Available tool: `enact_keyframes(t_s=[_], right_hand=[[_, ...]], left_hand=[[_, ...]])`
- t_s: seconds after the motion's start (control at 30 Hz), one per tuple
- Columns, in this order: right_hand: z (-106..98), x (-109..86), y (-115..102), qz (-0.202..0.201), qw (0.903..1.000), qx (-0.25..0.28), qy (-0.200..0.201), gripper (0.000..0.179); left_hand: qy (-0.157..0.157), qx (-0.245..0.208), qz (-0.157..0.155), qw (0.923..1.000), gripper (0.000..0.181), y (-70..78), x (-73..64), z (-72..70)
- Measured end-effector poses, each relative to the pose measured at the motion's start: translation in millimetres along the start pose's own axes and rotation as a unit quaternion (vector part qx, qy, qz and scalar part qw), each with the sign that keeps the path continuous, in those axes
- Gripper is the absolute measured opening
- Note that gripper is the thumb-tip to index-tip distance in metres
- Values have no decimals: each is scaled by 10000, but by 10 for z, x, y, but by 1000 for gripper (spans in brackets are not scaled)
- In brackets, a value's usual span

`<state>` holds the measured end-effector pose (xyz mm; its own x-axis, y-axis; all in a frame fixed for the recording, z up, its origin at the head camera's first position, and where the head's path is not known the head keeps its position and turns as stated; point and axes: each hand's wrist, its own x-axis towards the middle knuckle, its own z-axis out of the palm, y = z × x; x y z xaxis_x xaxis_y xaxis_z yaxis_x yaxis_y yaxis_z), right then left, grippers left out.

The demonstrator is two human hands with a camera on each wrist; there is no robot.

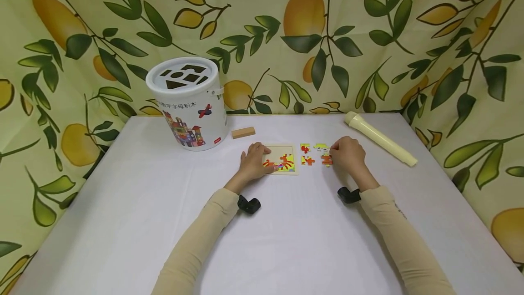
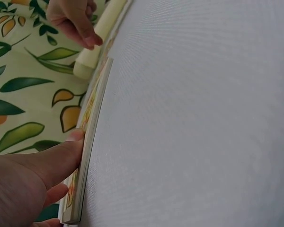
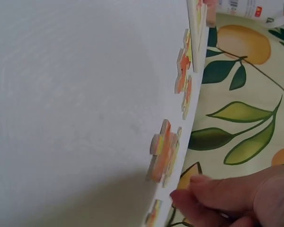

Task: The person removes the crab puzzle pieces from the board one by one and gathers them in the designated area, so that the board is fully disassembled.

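Note:
A square wooden puzzle tray (image 1: 296, 167) lies on the white table, part of its orange-and-yellow picture filled in. My left hand (image 1: 253, 162) rests over the tray's left side, the thumb pressing on the fitted pieces. To the tray's right are several loose jigsaw pieces, among them a red one (image 1: 305, 148), an orange one (image 1: 308, 160) and a yellow-green one (image 1: 320, 146). My right hand (image 1: 349, 154) is over the rightmost pieces, fingers loosely bent, with nothing visible in them. In the right wrist view, one more piece (image 3: 154, 213) lies below that hand.
A white lidded bucket (image 1: 192, 104) with shaped holes stands at the back left. Beside it lies a wooden block (image 1: 243, 132). A cream tube (image 1: 380, 139) lies at the back right. A leaf-patterned curtain (image 1: 262, 40) hangs behind the table.

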<state>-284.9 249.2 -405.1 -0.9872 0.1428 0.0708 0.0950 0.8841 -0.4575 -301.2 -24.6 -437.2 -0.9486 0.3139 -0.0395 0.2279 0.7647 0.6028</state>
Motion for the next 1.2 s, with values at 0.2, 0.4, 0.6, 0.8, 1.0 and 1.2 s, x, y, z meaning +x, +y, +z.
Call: enact_keyframes(t_s=[0.2,0.4,0.6,0.8,1.0,1.2], right_hand=[[2,-26,-111,-144,9999,15,19,14],[266,41,-345,-1311,9841,830,-869,22],[506,89,-554,-1645,9715,831,-1491,28],[566,129,-632,-1632,9712,663,-1608,35],[586,140,-655,-1799,9686,672,-1578,30],[580,138,-654,-1993,9652,806,-1486,29]], left_hand=[[19,-2,-28,10000,54,0,-5,-5],[35,-33,-33,10000,53,-16,5,3],[-5,29,58,10000,54,-19,23,50],[-29,69,91,9999,54,-12,14,46],[-110,241,54,9996,63,-16,-3,12],[-133,323,71,9994,65,-28,3,5]])
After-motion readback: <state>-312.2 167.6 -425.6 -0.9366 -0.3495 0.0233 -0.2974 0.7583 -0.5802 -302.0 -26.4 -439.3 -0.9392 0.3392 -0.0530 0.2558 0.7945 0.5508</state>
